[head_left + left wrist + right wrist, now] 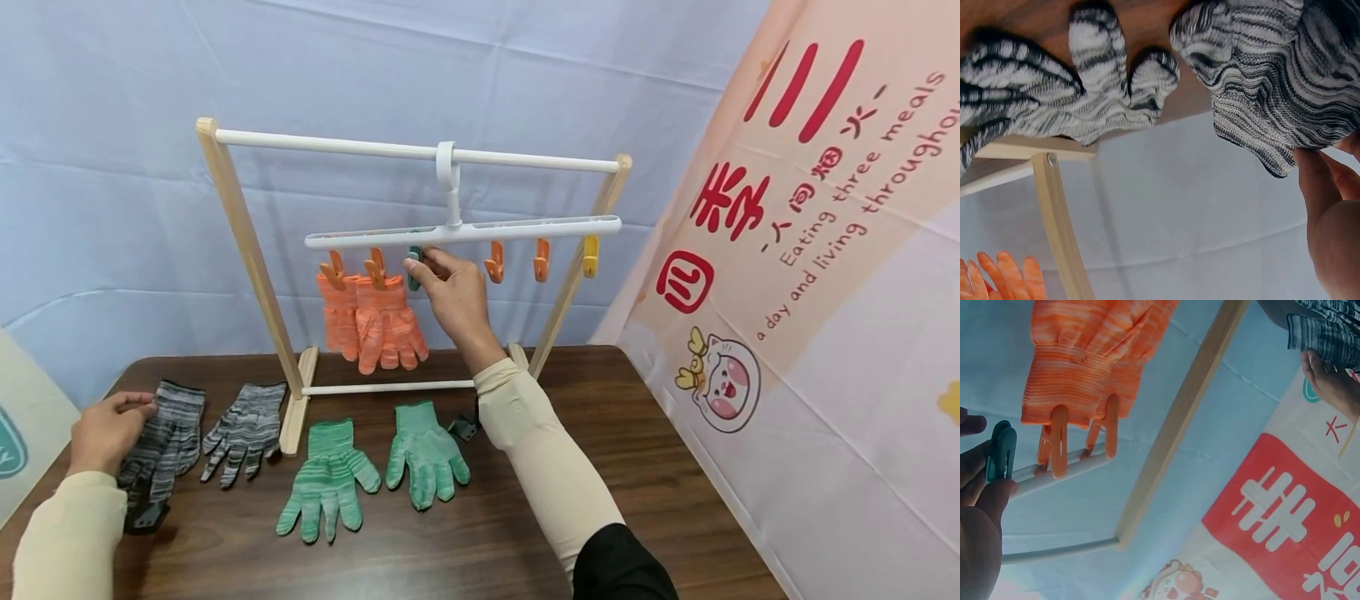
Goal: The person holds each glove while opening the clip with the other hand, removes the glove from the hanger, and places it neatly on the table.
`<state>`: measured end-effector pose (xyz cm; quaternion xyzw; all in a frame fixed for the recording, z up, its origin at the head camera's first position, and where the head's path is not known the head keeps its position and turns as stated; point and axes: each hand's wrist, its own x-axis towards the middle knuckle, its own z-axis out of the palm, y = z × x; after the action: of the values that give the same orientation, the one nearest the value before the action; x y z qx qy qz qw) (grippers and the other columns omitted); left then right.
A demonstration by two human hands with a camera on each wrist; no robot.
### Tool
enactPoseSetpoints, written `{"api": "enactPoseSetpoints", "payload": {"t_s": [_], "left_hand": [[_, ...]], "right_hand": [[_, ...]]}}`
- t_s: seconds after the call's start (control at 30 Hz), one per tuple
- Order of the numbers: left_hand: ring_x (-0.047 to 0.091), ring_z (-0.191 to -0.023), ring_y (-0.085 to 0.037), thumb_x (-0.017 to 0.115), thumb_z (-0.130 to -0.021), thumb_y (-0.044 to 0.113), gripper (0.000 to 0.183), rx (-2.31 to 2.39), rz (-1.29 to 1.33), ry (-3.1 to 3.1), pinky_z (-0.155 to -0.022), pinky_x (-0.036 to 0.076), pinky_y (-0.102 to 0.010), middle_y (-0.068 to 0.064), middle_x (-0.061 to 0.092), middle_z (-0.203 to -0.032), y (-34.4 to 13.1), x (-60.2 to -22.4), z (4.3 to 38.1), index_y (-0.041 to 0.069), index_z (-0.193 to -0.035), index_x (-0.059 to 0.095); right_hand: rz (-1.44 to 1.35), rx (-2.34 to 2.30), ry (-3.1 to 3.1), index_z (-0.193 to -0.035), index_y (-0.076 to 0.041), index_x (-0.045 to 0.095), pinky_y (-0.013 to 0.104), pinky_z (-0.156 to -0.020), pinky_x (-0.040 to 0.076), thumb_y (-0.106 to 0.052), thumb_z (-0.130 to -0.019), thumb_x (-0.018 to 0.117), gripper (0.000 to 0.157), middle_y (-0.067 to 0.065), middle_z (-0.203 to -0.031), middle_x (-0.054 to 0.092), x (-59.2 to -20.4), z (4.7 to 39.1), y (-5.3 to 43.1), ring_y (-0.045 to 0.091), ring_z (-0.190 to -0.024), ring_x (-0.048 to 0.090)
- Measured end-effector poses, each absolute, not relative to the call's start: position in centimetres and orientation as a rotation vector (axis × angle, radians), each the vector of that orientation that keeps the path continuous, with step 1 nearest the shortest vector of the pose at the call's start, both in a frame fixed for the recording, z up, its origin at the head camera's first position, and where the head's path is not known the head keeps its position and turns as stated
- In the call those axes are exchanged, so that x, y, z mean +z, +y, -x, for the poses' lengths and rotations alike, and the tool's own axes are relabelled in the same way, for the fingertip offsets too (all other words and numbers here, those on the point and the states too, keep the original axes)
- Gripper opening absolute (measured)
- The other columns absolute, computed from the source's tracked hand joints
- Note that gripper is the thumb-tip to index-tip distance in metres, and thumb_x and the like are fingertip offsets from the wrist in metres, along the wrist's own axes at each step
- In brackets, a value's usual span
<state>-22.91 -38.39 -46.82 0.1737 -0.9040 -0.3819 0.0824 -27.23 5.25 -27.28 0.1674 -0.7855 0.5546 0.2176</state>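
My left hand [112, 429] pinches the cuff edge of a grey-and-black striped knit glove [176, 425] at the table's left. In the left wrist view, thumb and fingers meet on that glove's [1266, 94] edge. A second grey striped glove [251, 421] lies beside it. My right hand [461, 300] pinches a green clothespin [1001, 453] below the white hanger [536, 229]. Two orange gloves [386, 321] hang to its left from orange clothespins [377, 268]. Two green gloves [330, 479] lie on the table in front of the rack.
A wooden rack with a white top bar [322, 144] carries the hanger. Two more orange clothespins [541, 260] and a yellow one [591, 257] hang at its right. The brown table [600, 500] runs beneath, and a printed banner [750, 208] covers the right wall.
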Motion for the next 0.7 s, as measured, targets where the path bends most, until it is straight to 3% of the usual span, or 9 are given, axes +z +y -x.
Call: {"api": "enactPoseSetpoints", "payload": {"t_s": [0.5,0.7], "left_hand": [[0.045,-0.101,-0.048,0.047,-0.094,0.028,0.044,-1.010,-0.530,-2.750,-0.063,0.035,-0.040,-0.034,0.045,-0.122,-38.48,-47.60,22.97,-0.007,-0.120,0.051],[0.042,-0.102,-0.049,0.046,-0.094,0.031,0.046,-1.012,-0.553,-2.767,-0.067,0.036,-0.046,-0.034,0.046,-0.121,-38.72,-47.76,22.89,-0.007,-0.120,0.051]], "right_hand": [[-0.454,1.502,-2.193,-0.114,-0.018,0.066,0.026,-0.065,0.047,-0.039,-0.083,0.065,0.037,-0.007,-0.094,0.068,-27.31,27.19,5.18,0.004,-0.081,0.062],[-0.435,1.490,-2.199,-0.115,-0.016,0.066,0.027,-0.064,0.047,-0.038,-0.083,0.066,0.039,-0.006,-0.094,0.069,-27.20,27.08,5.18,0.005,-0.082,0.062]]}}
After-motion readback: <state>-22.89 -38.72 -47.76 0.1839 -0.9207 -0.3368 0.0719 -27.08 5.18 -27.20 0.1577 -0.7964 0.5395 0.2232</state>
